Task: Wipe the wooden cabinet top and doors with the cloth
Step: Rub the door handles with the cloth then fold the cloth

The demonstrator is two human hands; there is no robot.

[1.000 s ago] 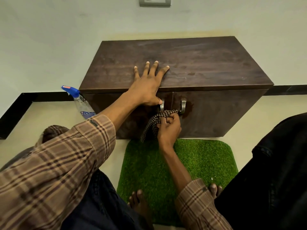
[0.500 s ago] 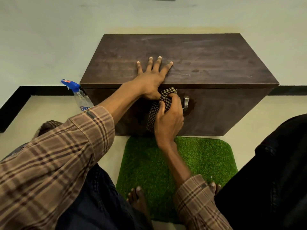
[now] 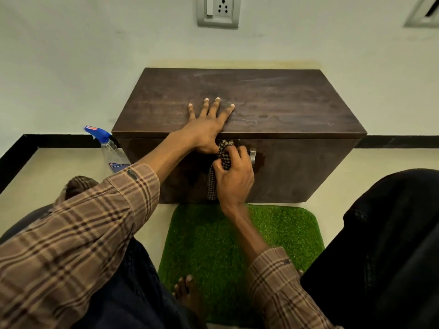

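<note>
A low dark wooden cabinet [image 3: 280, 100] stands against the wall. My left hand [image 3: 206, 128] lies flat on its top near the front edge, fingers spread, holding nothing. My right hand [image 3: 234, 176] grips a bunched black-and-white checked cloth [image 3: 222, 162] and presses it against the upper part of the doors, over the left handle. The right metal handle [image 3: 253, 156] shows just beside my knuckles. The cloth's tail hangs down the left door.
A spray bottle [image 3: 108, 150] with a blue trigger stands on the floor left of the cabinet. A green grass mat [image 3: 280, 231] lies in front, with my bare toes [image 3: 187, 288] on it. A wall socket [image 3: 218, 10] is above. Dark trousers [image 3: 384, 245] fill the right.
My right hand has lifted the cloth from below the handles up to the top of the doors. The view has tilted upward, showing the socket. My left hand stays flat on the top.
</note>
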